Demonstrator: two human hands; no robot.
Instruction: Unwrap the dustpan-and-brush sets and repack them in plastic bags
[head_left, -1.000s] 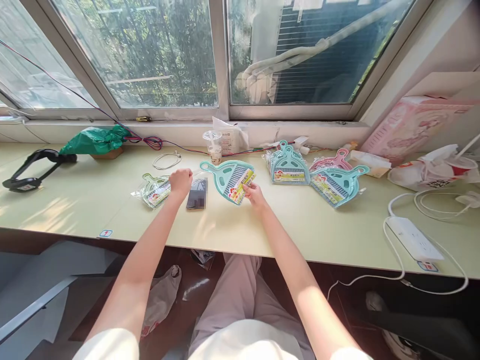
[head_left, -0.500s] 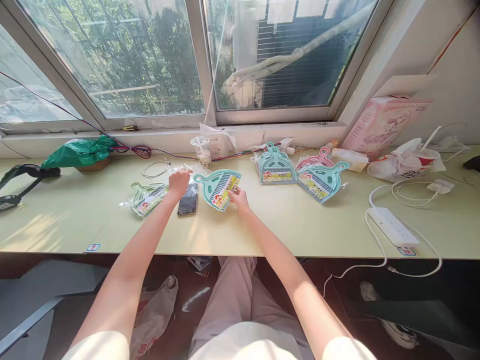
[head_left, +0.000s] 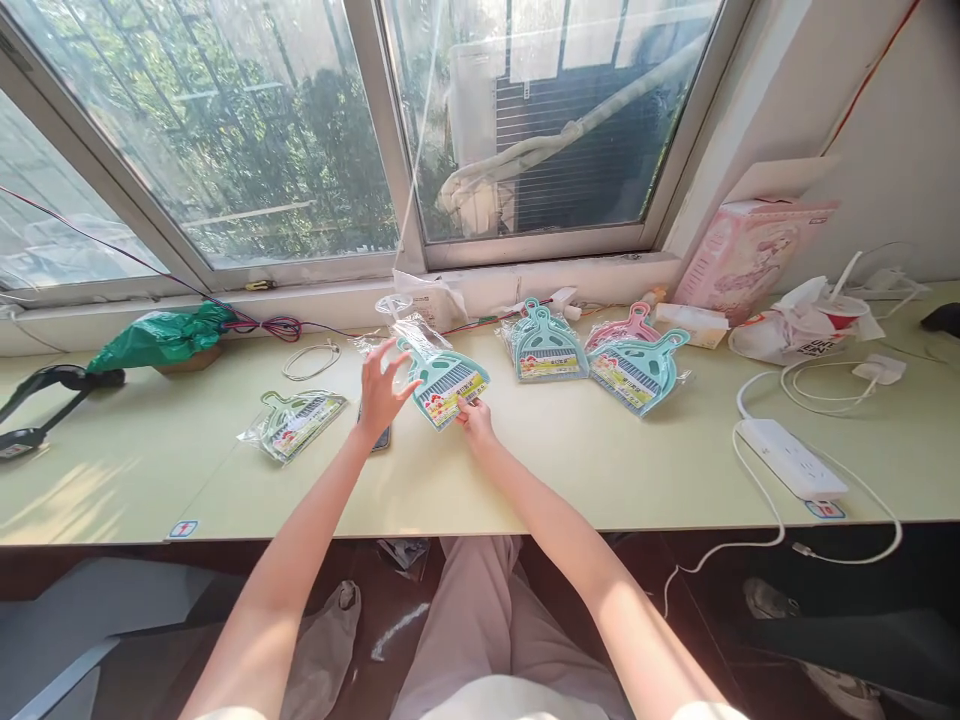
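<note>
The right hand (head_left: 477, 418) pinches the blue-green dustpan (head_left: 444, 384) by its low corner, over the table (head_left: 570, 455). The left hand (head_left: 381, 394) has fingers spread near the handle (head_left: 406, 346); I can't tell if they touch. I'd pinch firmly so nothing twists.

At least five packaged dustpan sets are counted: one held teal set (head_left: 452, 390), one green set (head_left: 298, 425) at left, one middle teal set (head_left: 546, 350) behind which a second handle is shown, one pink set (head_left: 620, 329) and one far-right teal set (head_left: 637, 375). Two hands are seen, the left hand (head_left: 382, 395) and the right hand (head_left: 475, 420). Also made out are one phone (head_left: 382, 439), one lidded cup (head_left: 394, 304), one power strip (head_left: 791, 460), one pink box (head_left: 757, 252), one green bag (head_left: 159, 336) and, on the worktop (head_left: 585, 480), two stickers (head_left: 183, 529).
</note>
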